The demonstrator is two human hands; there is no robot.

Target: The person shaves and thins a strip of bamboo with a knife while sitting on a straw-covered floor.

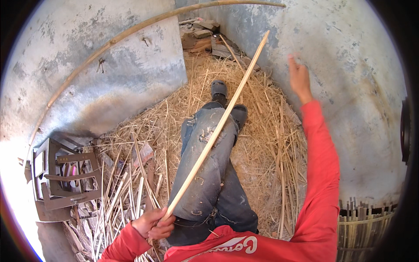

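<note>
A long, pale, split bamboo strip (pixel 215 126) slants from my lap up to the far right, over my jeans. My left hand (pixel 155 223) is closed round its near end, just left of my waist. The strip's far end is free and narrows to a point. My right hand (pixel 300 78) is raised beside the grey wall, to the right of that far end and apart from it. One finger points up and the others look partly bent; motion blurs the fingertips slightly. Nothing shows in that hand.
Shavings (pixel 266 153) cover the floor round my crossed legs. Loose strips (pixel 126 196) pile up at left, beside a dark metal frame (pixel 72 174). A curved pole (pixel 131 30) arches across the walls. Bricks (pixel 203 34) lie in the far corner; a slatted bamboo basket (pixel 362 229) stands at right.
</note>
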